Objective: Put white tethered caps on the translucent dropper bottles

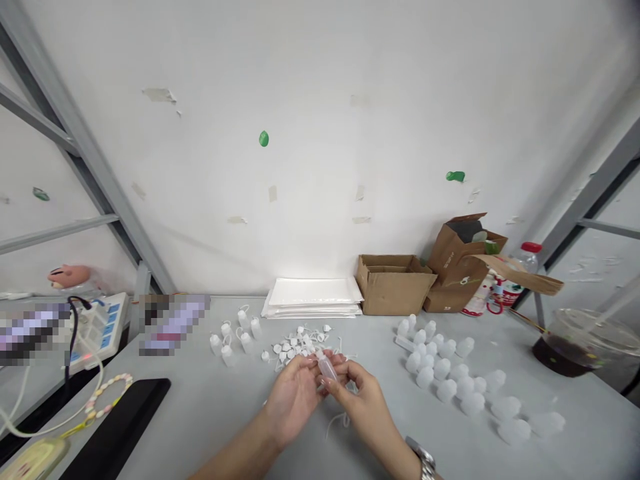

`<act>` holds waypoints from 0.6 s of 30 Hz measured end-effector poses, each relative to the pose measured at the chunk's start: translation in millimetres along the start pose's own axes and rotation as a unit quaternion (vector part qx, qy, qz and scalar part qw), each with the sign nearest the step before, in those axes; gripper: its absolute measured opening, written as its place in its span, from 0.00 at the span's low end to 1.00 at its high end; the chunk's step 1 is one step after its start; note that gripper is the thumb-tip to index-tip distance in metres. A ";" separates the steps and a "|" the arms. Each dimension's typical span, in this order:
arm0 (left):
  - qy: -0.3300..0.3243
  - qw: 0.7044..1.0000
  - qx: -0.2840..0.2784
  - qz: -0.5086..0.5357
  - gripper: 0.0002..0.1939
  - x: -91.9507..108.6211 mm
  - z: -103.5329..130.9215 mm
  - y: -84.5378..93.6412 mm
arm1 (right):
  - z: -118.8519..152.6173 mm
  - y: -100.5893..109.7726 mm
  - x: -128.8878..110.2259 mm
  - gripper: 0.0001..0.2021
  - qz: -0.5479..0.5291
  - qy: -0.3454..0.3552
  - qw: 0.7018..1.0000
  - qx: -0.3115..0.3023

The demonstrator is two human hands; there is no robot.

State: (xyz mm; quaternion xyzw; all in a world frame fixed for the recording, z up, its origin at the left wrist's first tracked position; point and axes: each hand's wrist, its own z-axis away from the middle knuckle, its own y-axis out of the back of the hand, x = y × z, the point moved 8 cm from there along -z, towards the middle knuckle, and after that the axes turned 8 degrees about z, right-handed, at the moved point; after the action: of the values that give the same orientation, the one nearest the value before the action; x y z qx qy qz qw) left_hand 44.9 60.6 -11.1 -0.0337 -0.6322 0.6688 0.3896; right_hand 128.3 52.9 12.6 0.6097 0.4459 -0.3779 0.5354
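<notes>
A small translucent plastic squeeze bottle (327, 368) is tilted between my two hands, its narrow top pointing up and away from me. My right hand (363, 397) grips the bottle's body between thumb and fingers. Cupped with the palm turned up, my left hand (296, 397) has its fingers closed at the bottle's top end; the exact contact there is partly hidden. Just beyond the hands lies a loose pile of white caps (295, 345) with thin strap loops. Several capped bottles (245, 341) stand to the left. Many uncapped-looking bottles (460, 387) lie at the right.
A stack of white sheets (314, 293), a cardboard box (397, 287) and a brown paper bag (453, 273) stand along the wall. At far right is a cup of dark drink (565, 353). Leftward are a black bar-shaped pad (120, 427), a beaded bracelet (107, 393) and a power strip (107, 330).
</notes>
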 end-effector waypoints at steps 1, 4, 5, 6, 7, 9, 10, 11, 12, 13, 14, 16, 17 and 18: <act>0.003 1.000 -0.002 0.003 0.14 -0.4 0.1 -0.3 | 0.4 0.4 0.9 0.10 0.023 0.004 1.000 0.005; 0.009 1.000 -0.011 0.008 0.14 -0.9 0.7 -2.0 | 2.7 1.7 4.7 0.07 0.094 0.020 0.995 0.028; 0.010 1.000 -0.014 0.009 0.14 -0.6 1.1 -2.7 | 3.9 1.8 5.2 0.06 0.114 0.029 0.992 0.035; 0.009 1.000 -0.018 0.009 0.14 -0.1 1.5 -3.4 | 5.4 1.9 4.9 0.06 0.132 0.042 0.989 0.042; 0.007 1.000 -0.021 0.009 0.14 0.5 1.8 -4.0 | 6.9 1.6 3.9 0.06 0.150 0.057 0.986 0.047; 0.003 1.000 -0.026 0.010 0.14 1.6 2.2 -4.6 | 10.0 0.3 1.0 0.05 0.182 0.087 0.978 0.052; 0.002 1.000 -0.027 0.008 0.13 2.0 2.4 -4.6 | 11.2 -0.7 -0.1 0.05 0.195 0.100 0.974 0.052; 0.001 1.000 -0.027 0.007 0.13 2.3 2.4 -4.2 | 12.2 -1.7 -0.9 0.05 0.204 0.110 0.971 0.050; 0.000 1.000 -0.026 0.005 0.13 2.5 2.4 -3.6 | 12.8 -2.8 -1.3 0.05 0.210 0.117 0.970 0.046; 0.000 1.000 -0.024 0.003 0.12 2.6 2.3 -2.8 | 13.1 -3.7 -1.4 0.05 0.212 0.121 0.969 0.042; 0.000 1.000 -0.023 0.003 0.12 2.7 2.2 -2.3 | 13.1 -4.2 -1.0 0.05 0.211 0.121 0.969 0.039; 0.000 1.000 -0.027 0.007 0.10 2.7 2.1 -2.7 | 11.7 -4.8 1.5 0.05 0.198 0.104 0.974 0.029; 0.000 0.999 -0.034 0.009 0.10 2.8 2.2 -3.8 | 10.5 -4.9 3.5 0.05 0.187 0.088 0.978 0.024; -0.001 0.999 -0.039 0.010 0.09 2.9 2.4 -4.9 | 9.1 -4.9 5.9 0.05 0.171 0.068 0.983 0.019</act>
State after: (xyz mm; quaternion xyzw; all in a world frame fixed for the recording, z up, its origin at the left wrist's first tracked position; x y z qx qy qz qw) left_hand 43.9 59.8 -5.1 -0.0545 -0.6582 0.6474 0.3805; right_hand 125.6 44.8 4.2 0.7112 0.3633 -0.2466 0.5490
